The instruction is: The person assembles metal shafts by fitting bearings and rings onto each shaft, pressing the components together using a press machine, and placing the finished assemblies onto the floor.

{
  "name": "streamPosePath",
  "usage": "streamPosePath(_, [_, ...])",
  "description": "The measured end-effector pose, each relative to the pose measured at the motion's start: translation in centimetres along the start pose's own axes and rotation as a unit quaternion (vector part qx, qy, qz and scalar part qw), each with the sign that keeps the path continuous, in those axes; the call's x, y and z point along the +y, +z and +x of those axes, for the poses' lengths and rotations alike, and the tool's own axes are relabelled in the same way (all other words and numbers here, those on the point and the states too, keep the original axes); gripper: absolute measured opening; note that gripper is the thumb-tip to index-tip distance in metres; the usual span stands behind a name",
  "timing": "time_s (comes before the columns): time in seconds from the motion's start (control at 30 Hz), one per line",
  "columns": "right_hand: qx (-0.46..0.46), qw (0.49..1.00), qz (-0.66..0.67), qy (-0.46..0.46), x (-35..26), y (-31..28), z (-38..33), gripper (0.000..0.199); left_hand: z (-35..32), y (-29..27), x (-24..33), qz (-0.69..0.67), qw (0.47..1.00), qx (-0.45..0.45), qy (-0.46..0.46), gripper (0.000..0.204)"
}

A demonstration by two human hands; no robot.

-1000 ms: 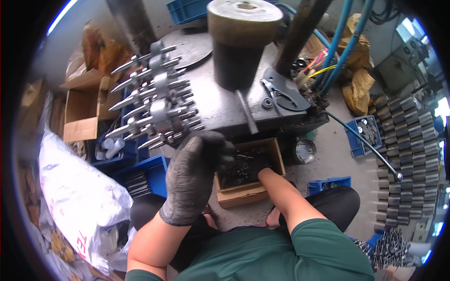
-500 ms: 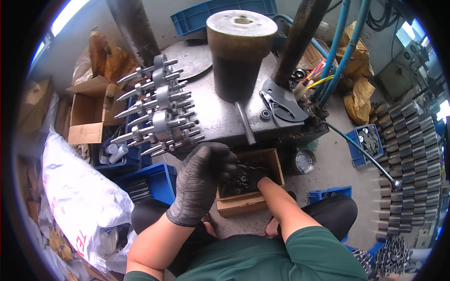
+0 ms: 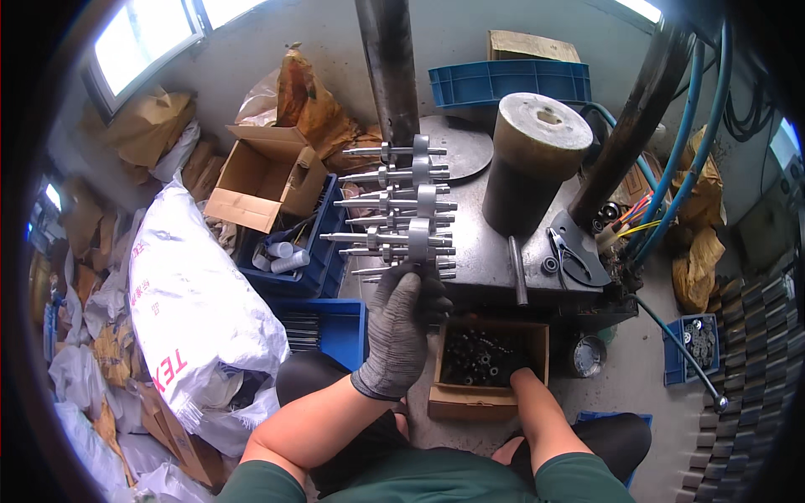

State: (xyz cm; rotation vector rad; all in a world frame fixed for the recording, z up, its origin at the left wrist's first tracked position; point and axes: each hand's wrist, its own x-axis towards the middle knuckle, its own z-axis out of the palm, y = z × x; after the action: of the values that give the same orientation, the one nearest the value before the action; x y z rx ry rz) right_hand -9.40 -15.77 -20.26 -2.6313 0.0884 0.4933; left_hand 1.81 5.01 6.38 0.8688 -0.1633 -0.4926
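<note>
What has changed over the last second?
The view swung left and up. The left hand moved to the near end of the shafts; whether it touches them is unclear. The right hand stays in the box; the cylinder still stands on the table.

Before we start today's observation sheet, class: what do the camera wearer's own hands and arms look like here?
The left hand wears a grey fabric glove that darkens to black toward the fingers and ends at the wrist. The right hand looks dark, probably gloved too, but shadow hides its details. Short dark green sleeves leave the forearms bare.
</note>
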Motion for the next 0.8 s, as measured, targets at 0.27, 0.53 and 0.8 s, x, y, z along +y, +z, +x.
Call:
streamPosePath(0.27, [-0.011,0.999,0.007,-0.031,-1.1,-0.4,-0.1,0.063,2.5,-1.5,4.8,-0.017,0.997,0.07,-0.024,0.018])
streamPosePath(0.53, [-0.043,0.999,0.014,-0.025,-0.7,-0.5,-0.6,0.064,4.0,-0.9,5.8,0.07,0.997,0.006,-0.017,0.02])
streamPosePath(0.8, [-0.083,0.996,0.02,0.013,1.5,0.5,-2.5,0.065,4.3,0.6,4.1,0.467,0.77,-0.139,0.412,0.031])
